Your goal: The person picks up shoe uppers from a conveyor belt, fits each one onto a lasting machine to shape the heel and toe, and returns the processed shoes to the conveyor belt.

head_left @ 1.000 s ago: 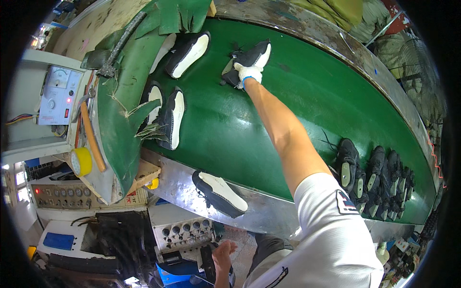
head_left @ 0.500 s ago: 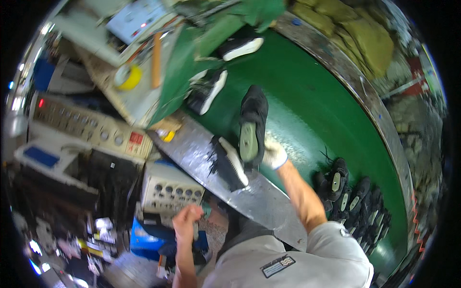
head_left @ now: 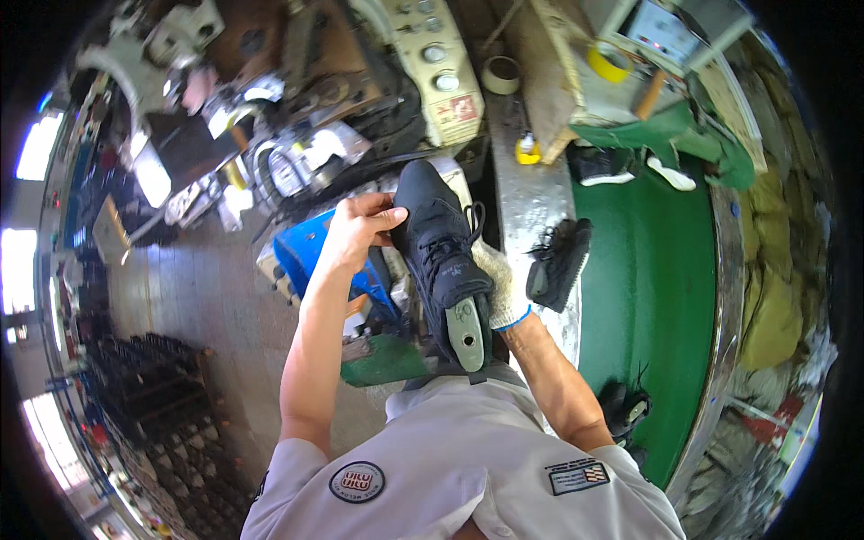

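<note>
In front of my body is a black lace-up shoe (head_left: 441, 247) with a grey-green shoe last (head_left: 465, 333) showing in its heel opening. Its toe points away from me, toward the machine. My bare left hand (head_left: 363, 229) pinches the toe's left side, thumb on top and the other fingers partly hidden. My right hand (head_left: 502, 281), in a white knit glove with a blue cuff, grips the shoe's right side; its fingertips are hidden behind it. Just right of that hand, another black shoe (head_left: 560, 265) lies tilted on the metal ledge (head_left: 531, 202).
A machine with a cream control panel (head_left: 445, 81) stands ahead, near a blue bin (head_left: 310, 252). The green conveyor belt (head_left: 661, 297) at right carries several dark shoes. A bench holds yellow tape (head_left: 609, 61). Racks of dark shoes (head_left: 144, 387) stand at left.
My view has swung left toward the machine. My right hand has brought the shoe from over the belt to my front. My left hand has come up and taken hold of its toe.
</note>
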A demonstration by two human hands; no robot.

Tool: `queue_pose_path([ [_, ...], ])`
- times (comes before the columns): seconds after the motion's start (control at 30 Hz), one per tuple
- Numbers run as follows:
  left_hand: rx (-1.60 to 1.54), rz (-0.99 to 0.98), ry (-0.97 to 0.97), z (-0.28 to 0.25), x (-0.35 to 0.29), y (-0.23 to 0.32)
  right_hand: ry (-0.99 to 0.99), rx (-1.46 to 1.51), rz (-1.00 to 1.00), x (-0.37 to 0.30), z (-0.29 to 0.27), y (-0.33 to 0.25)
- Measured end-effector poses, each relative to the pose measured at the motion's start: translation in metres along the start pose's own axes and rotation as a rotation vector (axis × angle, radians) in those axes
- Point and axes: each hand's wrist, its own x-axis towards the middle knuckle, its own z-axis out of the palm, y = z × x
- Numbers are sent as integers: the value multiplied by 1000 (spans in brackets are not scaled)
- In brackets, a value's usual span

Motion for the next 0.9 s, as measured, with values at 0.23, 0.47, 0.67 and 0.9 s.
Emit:
queue_pose_path([
  [0.23, -165, 38, 252, -101, -15, -26, -16, -134, 82, 51, 82, 44],
  [0.47, -225, 125, 619, -140, -18, -24, -47, -114, 52, 114, 106, 86],
  [0.67, -537, 284, 683, -170, -21, -55, -112, -206, -64, 149, 143, 106],
  [0.9, -670, 410, 665, -161, -17, -57, -112, -124, -147, 176, 164, 117],
])
